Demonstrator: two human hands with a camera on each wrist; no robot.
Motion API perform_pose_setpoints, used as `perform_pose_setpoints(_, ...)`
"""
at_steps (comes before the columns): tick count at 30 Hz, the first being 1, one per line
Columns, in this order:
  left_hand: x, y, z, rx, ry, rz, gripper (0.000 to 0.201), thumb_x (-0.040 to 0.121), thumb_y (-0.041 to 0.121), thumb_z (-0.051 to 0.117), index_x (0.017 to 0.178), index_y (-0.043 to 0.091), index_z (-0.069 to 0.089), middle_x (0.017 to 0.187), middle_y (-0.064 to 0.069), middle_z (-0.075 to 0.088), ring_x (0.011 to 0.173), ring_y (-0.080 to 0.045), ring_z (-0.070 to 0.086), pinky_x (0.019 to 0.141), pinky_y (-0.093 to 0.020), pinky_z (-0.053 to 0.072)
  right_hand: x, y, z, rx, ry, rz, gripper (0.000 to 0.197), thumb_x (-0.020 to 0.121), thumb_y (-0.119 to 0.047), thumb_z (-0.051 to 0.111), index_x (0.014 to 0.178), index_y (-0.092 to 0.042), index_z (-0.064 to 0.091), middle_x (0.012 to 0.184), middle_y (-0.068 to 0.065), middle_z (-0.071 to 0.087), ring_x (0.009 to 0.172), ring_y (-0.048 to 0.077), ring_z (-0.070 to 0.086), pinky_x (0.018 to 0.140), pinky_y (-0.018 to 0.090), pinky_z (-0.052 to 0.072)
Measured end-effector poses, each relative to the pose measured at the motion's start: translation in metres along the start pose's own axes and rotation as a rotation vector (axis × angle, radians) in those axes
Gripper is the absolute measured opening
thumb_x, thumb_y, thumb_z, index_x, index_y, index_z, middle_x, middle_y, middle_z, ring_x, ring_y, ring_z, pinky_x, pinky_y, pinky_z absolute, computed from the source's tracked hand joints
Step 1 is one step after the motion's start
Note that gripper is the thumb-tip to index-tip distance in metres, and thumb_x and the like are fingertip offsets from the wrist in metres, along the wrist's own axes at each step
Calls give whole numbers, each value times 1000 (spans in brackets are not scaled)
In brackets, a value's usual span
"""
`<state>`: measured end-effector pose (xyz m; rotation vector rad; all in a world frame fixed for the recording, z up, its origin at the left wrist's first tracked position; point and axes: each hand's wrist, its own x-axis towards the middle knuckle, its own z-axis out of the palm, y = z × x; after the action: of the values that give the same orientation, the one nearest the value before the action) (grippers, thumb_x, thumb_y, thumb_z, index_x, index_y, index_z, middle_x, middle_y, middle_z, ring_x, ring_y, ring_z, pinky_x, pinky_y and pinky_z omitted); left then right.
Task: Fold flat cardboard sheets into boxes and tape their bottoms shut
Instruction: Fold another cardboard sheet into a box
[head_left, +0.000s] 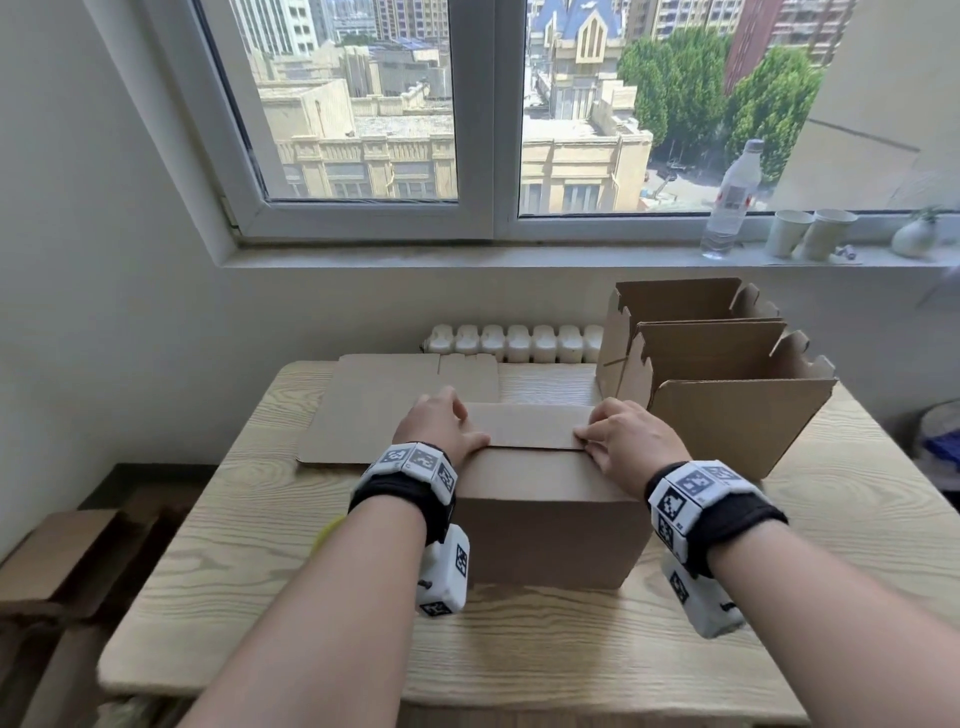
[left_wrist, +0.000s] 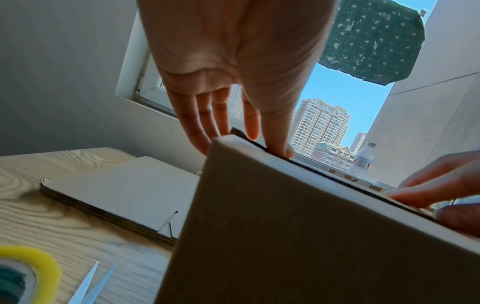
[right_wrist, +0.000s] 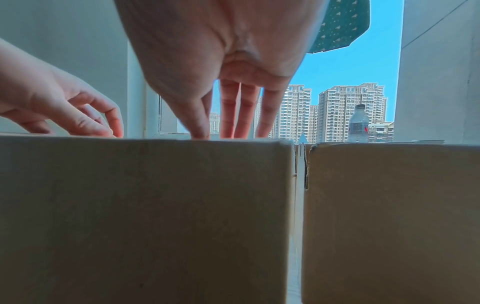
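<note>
A plain brown cardboard box stands on the counter, its top flaps folded shut, beside flat brown cardboard sheets.

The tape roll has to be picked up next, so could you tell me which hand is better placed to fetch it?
Probably the left hand: the yellow tape roll lies on the table on its side of the box, beside the scissors. The right hand could keep pressing the flaps.

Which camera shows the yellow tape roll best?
The left wrist view. There the yellow tape roll lies on the table at the bottom left, beside the scissor blades, though the picture's edge cuts it off. The head view shows only a blurry yellow sliver behind the left forearm. The right wrist view shows none of it.
</note>
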<state>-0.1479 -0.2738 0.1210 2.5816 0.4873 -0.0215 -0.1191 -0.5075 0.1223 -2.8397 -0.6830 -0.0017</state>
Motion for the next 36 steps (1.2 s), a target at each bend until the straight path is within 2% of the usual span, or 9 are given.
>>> perform_pose_setpoints(6,1,-2,8,-38,4,-30,45,76,43,75,107,22,51,119,-7,55,109,-26,55,91,-30,40,5,-12,0,-98,-70,-18,31,95,-17,47,115,-30,68,119,-7,51,116,19,45,96,33,41)
perform_pose_setpoints(9,3,-3,6,-41,-27,-24,46,75,44,76,107,22,51,119,-6,54,110,-25,55,92,-30,40,6,-29,0,-127,-160,-122,45,94,-15,45,132,-40,52,135,-9,43,124,18,38,103,34,36)
perform_pose_setpoints(13,5,-12,-2,-111,-86,-4,43,73,41,79,105,23,56,115,-2,56,108,-21,56,91,-28,42,11,-49,3,-142,-256,-192,60,92,-14,50,144,-39,35,148,-8,32,134,18,28,109,37,35)
perform_pose_setpoints(17,11,-26,-19,-388,-277,-11,18,82,15,74,96,23,67,112,-7,66,93,-19,62,89,-40,55,19,-66,-4,-130,-165,-175,32,96,-29,46,124,-32,62,131,-10,53,119,16,44,97,36,45)
perform_pose_setpoints(20,14,-47,-38,-400,-303,-7,15,90,8,64,94,22,70,101,-7,69,83,-16,62,81,-34,56,29,-90,-8,-225,-158,-96,26,93,-36,52,97,-16,69,109,-2,64,96,18,57,81,32,50)
perform_pose_setpoints(23,18,-76,-46,-329,-207,-77,17,90,8,62,96,19,73,88,-5,69,80,-16,62,81,-31,53,36,-114,-18,-327,-217,-66,14,93,-24,55,91,-13,63,84,2,57,77,22,53,69,30,46)
perform_pose_setpoints(27,18,-110,-41,-235,-214,-173,16,86,12,64,86,25,73,82,0,69,80,-16,63,76,-24,51,46,-135,-29,-415,-324,-52,8,89,-11,59,97,-10,62,67,1,42,74,23,50,67,29,45)
perform_pose_setpoints(32,13,-132,-22,-154,-289,-206,11,88,15,65,94,20,73,88,-6,71,79,-17,64,61,-19,47,49,-147,-19,-393,-310,-96,9,86,-4,54,86,-12,55,76,3,49,77,23,51,68,29,44)
perform_pose_setpoints(36,14,-149,1,-100,-336,-243,8,85,13,69,89,18,74,98,-4,72,89,-17,64,78,-23,50,47,-131,0,-199,-260,-22,11,83,-13,55,91,-15,48,95,0,43,86,18,47,73,30,42)
